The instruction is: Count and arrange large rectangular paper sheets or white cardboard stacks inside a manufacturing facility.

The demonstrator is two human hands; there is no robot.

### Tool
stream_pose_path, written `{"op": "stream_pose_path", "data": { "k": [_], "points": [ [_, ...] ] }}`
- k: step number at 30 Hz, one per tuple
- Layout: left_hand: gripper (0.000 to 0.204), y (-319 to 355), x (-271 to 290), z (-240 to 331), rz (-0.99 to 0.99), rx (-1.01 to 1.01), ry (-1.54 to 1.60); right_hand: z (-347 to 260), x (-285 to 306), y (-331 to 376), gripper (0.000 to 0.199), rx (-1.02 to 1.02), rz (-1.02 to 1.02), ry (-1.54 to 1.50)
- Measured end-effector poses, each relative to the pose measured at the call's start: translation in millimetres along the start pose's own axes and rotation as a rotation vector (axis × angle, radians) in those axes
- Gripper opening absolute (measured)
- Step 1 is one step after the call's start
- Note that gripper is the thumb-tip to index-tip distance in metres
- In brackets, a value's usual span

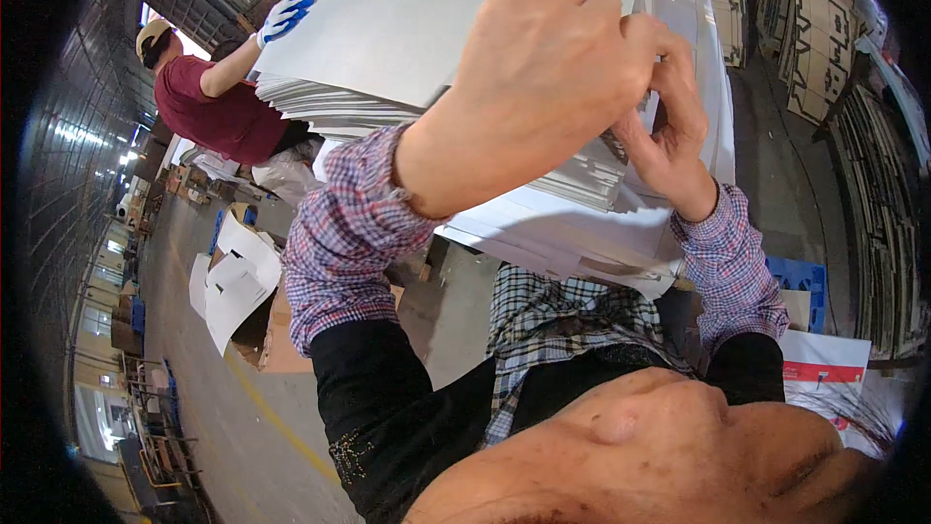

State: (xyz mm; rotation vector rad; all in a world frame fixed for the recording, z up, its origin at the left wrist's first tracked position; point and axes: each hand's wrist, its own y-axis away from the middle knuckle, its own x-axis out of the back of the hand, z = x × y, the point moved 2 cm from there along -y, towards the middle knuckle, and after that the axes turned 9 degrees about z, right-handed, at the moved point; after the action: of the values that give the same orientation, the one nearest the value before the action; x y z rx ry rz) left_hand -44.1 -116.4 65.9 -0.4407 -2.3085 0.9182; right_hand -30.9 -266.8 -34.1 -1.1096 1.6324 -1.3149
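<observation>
A tall stack of large white sheets (378,20), like thin cardboard, lies in front of me. My left hand (553,63) reaches over its near right corner, knuckles up and fingers curled down. What those fingers hold, if anything, is hidden behind the hand. Close against it, my right hand (674,127) is closed too, thumb and bent fingers drawn together beside the sheet edges. Whatever is between them cannot be made out. Below both hands, the layered edges of a lower bundle of sheets (587,180) show.
At the left, a co-worker in a maroon shirt (218,102) rests a white-and-blue glove (286,18) on the stack. Bent white sheets (242,272) and a cardboard box (286,330) are on the floor. Cut wooden boards (824,44) and a blue crate (800,282) stand at the right.
</observation>
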Motion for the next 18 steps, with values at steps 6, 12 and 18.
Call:
{"op": "stream_pose_path", "data": {
  "k": [6,12,18],
  "points": [
    [0.024,5,-1,-1,-0.068,0.049,0.070,-2,3,-5,0.024,0.074,-0.064,0.059],
    [0.018,22,15,-13,-0.125,0.046,0.066,5,3,-5,0.026,0.134,-0.068,0.048],
    [0.012,20,24,-18,-0.198,0.168,0.275,7,10,-5,0.021,-0.085,-0.059,-0.130]
  ]
}}
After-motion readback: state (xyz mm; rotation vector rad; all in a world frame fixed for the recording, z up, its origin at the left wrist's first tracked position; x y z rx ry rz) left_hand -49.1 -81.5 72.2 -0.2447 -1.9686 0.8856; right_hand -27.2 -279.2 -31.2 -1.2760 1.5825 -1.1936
